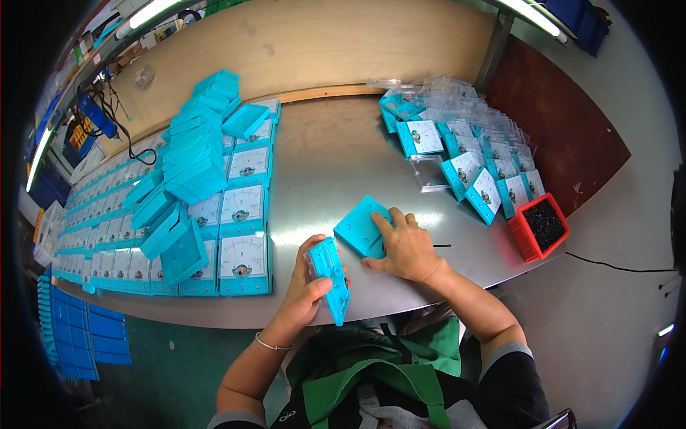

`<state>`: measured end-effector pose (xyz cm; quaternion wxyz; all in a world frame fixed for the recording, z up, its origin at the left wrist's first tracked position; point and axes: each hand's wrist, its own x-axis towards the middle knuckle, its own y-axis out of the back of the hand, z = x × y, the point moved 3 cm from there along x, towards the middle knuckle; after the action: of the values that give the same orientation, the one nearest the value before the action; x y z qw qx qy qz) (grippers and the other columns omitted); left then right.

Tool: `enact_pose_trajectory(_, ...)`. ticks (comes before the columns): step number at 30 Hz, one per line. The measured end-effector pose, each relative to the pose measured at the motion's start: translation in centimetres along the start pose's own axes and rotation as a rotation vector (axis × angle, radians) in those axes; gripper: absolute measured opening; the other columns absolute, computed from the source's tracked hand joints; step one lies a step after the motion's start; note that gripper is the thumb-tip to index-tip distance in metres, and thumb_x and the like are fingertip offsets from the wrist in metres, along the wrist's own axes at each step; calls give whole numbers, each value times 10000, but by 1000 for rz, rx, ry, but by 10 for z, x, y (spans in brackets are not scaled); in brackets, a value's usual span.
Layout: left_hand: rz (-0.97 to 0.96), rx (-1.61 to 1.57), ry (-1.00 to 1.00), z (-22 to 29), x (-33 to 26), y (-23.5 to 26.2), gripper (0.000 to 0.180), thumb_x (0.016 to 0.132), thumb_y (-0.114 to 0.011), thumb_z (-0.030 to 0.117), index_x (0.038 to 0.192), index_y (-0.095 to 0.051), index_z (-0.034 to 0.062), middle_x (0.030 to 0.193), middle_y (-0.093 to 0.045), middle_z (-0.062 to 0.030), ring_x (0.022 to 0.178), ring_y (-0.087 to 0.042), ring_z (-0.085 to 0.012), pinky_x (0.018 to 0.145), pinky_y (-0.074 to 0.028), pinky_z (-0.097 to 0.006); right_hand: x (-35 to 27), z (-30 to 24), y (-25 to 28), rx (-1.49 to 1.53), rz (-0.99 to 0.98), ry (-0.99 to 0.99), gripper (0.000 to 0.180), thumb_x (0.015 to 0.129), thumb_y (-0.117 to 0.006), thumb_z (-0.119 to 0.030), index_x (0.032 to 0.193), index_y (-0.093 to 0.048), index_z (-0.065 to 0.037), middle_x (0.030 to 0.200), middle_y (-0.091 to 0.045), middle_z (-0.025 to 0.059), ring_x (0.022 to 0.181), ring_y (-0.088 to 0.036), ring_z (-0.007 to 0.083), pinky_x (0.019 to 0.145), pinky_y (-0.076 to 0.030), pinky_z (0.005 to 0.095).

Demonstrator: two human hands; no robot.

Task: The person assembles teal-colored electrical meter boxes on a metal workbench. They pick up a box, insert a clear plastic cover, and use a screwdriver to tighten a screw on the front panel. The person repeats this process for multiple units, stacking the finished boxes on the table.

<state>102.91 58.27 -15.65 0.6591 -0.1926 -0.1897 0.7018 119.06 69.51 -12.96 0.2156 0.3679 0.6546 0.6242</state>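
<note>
My left hand [301, 294] grips a panel meter [331, 277] with a turquoise body, tipped up on edge above the table's near side. Its thumb presses on the turquoise side, and a clear part shows by the palm; the dial face is turned out of sight. To the right, my right hand [413, 252] holds a turquoise case [359, 226] by its right side, thumb at the near edge and fingers over the top. The case lies on the metal table with a flat face up, small round marks in it. A thin dark pen-like tool [444, 246] lies beside the right hand.
At left, rows of meters [243, 207] with white dials carry a heap of turquoise cases [196, 168]. Far right are more meters [423, 137] and clear covers [493, 118]. A red bin [524, 243] of small black parts stands at the metal table's [314, 157] right edge.
</note>
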Motion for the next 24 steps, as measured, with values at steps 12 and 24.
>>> enact_pose_trajectory(12, -44, -35, -135, -7, 10, -7, 892, 686, -749, 316, 1375, -214, 123, 1257, -383, -115, 1154, -439, -231, 910, -455, -389, -39, -12, -9, 1703, -398, -182, 966, 679, -699, -457, 1430, -255, -42, 818, -507, 4, 582, -372, 27, 424, -243, 153)
enact_pose_trajectory(24, -48, -55, -154, 1, -2, 0, 920, 679, -759, 350, 1374, -202, 120, 1246, -383, -121, 1164, -425, -240, 970, -389, -404, -37, -31, 0, 1613, -430, -86, 970, 678, -687, -321, 1448, -177, -22, 1173, -521, 139, 930, -533, 155, 788, -427, 243)
